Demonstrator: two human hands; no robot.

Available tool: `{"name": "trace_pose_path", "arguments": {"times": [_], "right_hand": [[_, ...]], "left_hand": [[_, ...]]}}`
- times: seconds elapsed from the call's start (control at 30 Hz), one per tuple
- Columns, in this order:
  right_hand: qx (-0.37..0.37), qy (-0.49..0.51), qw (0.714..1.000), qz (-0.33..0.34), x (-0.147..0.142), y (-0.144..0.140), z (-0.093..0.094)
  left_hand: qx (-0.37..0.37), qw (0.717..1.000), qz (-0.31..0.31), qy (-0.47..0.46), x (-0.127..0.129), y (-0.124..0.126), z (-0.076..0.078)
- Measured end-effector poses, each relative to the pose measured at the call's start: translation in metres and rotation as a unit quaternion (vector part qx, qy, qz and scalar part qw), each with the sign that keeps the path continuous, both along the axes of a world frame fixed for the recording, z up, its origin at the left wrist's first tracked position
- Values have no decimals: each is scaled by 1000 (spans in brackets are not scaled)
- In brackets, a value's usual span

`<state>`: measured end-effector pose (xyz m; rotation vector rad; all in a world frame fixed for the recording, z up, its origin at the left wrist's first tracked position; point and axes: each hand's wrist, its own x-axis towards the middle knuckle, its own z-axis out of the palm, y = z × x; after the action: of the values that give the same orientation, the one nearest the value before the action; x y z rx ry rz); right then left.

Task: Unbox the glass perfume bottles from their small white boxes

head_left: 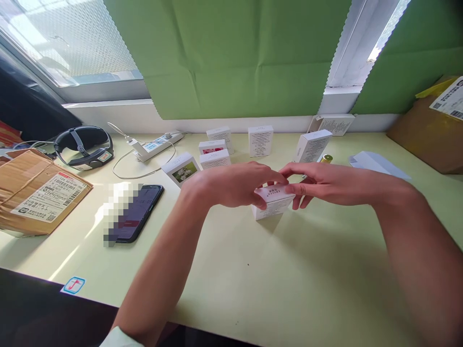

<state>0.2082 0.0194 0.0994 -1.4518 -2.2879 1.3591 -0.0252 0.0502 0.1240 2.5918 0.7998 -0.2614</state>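
A small white carton [274, 202] with dark print on its top stands on the table between my hands. My left hand [240, 185] grips its left side, with the thumb near the front edge and the fingers behind. On the right, my right hand [318, 183] presses its thumb and fingertips against the carton's top right edge. Just behind my right hand, a gold-green cap [326, 158] shows, its lower part hidden. Beyond it a white box [313, 145] stands upright.
Several white boxes [261, 140] stand behind my hands, one with a flower picture [183, 169]. A folded white sheet [378, 164] lies right. Leftward are a phone [139, 214], a power strip [159, 145], a headset [85, 147] and a brown parcel [41, 193]. A large carton [427, 130] stands far right.
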Motion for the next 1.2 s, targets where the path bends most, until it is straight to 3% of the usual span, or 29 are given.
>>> {"name": "trace_pose_path", "arguments": {"times": [0.2,0.4,0.57,0.77,0.83,0.9,0.97,1.03,1.1,1.2], "right_hand": [[-84,82,993,0,2,6,-11],[-112,110,988,10,2,8,-13],[-114,110,987,-21,-1,7,-13],[10,0,995,-101,22,-10,15],[81,27,982,-169,42,-16,26],[152,62,950,-265,69,-18,29],[213,101,903,-359,100,-13,19],[249,91,854,-447,133,-5,-3],[202,-52,831,-515,163,4,-31],[165,-112,832,-518,195,14,-66]], "left_hand": [[-47,998,-1,-38,-1,7,-2],[-59,998,11,-28,2,13,-7],[-89,995,36,-36,1,19,-12],[-57,996,66,-23,1,10,-7],[-47,996,68,-20,4,8,-8],[-45,997,67,-12,7,8,-13],[-54,996,68,-11,8,11,-17],[-66,995,72,-20,8,13,-20],[-63,994,80,-28,7,13,-20],[-34,996,81,-26,7,7,-15]]}}
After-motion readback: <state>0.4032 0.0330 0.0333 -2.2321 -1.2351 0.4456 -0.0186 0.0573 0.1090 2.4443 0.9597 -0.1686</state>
